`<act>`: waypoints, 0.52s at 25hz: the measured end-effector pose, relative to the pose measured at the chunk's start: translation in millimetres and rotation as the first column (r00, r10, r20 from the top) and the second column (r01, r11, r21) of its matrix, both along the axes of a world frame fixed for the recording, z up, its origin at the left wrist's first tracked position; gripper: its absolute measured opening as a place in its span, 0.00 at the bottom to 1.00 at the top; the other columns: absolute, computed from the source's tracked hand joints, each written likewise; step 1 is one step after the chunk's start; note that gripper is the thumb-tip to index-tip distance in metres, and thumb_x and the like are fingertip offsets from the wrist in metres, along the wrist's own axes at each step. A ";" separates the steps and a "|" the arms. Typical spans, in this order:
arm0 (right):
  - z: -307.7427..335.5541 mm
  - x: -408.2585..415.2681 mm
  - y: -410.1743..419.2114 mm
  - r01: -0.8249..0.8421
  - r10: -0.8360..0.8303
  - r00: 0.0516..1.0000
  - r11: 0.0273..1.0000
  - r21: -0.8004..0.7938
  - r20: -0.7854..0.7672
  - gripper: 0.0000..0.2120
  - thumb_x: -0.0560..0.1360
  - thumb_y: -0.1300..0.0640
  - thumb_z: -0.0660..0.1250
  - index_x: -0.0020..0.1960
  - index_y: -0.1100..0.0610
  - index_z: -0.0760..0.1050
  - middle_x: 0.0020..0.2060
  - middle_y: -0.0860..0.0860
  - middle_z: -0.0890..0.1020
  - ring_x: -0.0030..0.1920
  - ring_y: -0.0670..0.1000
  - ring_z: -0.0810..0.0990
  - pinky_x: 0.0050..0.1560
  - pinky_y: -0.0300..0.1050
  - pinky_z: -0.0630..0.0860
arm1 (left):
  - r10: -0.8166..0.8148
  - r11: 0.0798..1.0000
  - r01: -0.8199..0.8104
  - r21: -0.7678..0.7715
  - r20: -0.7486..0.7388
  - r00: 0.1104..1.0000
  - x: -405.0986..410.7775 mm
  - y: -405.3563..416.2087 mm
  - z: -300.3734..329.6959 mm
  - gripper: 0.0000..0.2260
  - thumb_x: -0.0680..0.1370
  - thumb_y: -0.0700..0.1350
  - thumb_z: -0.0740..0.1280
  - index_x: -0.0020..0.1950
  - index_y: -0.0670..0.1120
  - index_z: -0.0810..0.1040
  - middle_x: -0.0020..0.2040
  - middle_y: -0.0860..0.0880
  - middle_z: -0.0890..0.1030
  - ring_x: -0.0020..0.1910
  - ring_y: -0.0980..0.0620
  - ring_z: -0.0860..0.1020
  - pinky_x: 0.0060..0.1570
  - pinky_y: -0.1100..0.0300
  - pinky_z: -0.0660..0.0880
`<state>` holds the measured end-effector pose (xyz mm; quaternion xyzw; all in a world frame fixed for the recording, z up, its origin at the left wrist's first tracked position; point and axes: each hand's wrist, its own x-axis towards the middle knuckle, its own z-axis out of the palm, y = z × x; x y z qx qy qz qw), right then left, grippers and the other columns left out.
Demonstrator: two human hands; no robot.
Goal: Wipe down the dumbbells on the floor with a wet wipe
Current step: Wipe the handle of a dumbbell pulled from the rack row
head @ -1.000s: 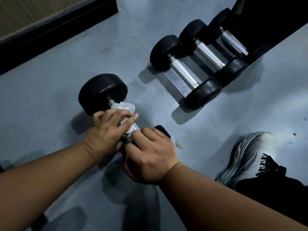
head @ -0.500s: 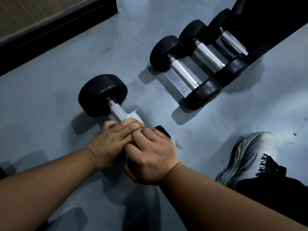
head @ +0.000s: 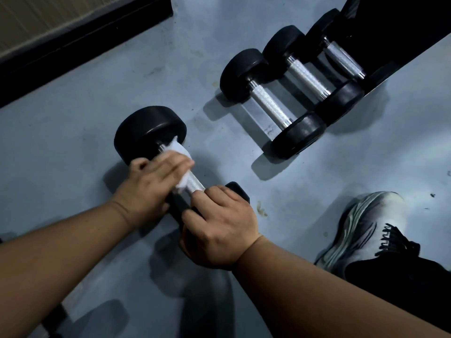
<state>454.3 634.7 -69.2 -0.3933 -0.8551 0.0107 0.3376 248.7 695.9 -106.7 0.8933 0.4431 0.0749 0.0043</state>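
From the head view I see my left hand (head: pixel 156 181) clenched around the soft, limp wet wipe (head: pixel 181 152) on the knurled bar of the heavy near dumbbell (head: pixel 151 132) on the floor (head: pixel 73 142), my right hand (head: pixel 219 225) grasping its near head steady.

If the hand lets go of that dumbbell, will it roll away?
Maybe a little. The dumbbell has round black ends lying on a smooth floor, so a push could probably roll it. It looks heavy, so likely not far. The right hand grips its near end, which probably steadies it while the left hand rubs the wipe.
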 end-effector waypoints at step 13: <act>-0.5 -0.1 0.6 -0.006 0.006 1.000 1.000 -0.007 -0.026 0.09 0.74 0.55 0.68 0.37 0.58 0.77 0.37 0.56 0.77 0.38 0.59 0.73 0.44 0.53 0.74 | 0.048 0.997 -0.043 -0.069 0.078 0.996 24.3 -25.3 -2.8 0.35 0.68 0.47 0.70 0.75 0.44 0.68 0.73 0.46 0.72 0.74 0.47 0.69 0.51 0.51 0.64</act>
